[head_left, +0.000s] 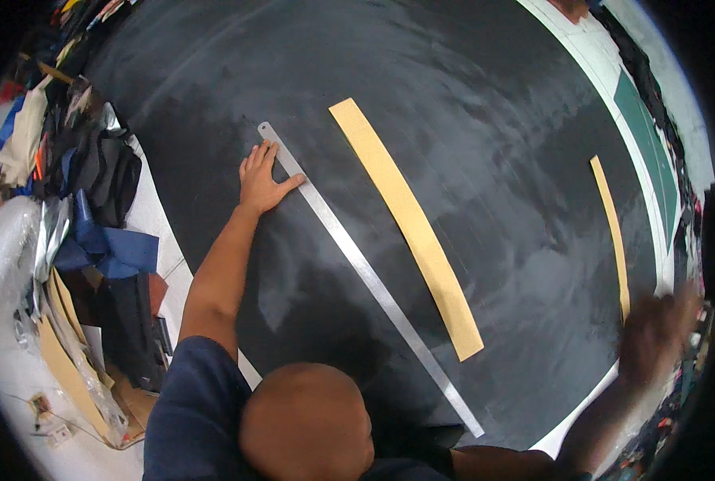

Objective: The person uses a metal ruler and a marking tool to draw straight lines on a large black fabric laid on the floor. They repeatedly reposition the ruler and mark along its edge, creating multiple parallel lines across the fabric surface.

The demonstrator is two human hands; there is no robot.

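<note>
On a large sheet of black material (470, 104) lies a long metal ruler (349, 248), set diagonally. My left hand (264, 183) rests by its far end, fingers spread, with fingertips and thumb touching the ruler's edge. To the right of the ruler lies a wide, flat yellow strip (405, 220), roughly parallel to it. A narrower yellow strip (611, 228) lies farther right. My right hand (654, 337) is near the narrow strip's close end, smeared by motion, so its fingers and anything in them cannot be made out.
Along the left edge sit piled dark and blue fabric pieces (117, 248), clear plastic wrap (5, 248) and yellow sheet offcuts (73, 377). A green panel (644, 136) lies on the white table border (594, 56) at the right. Cluttered scraps continue beyond the right edge.
</note>
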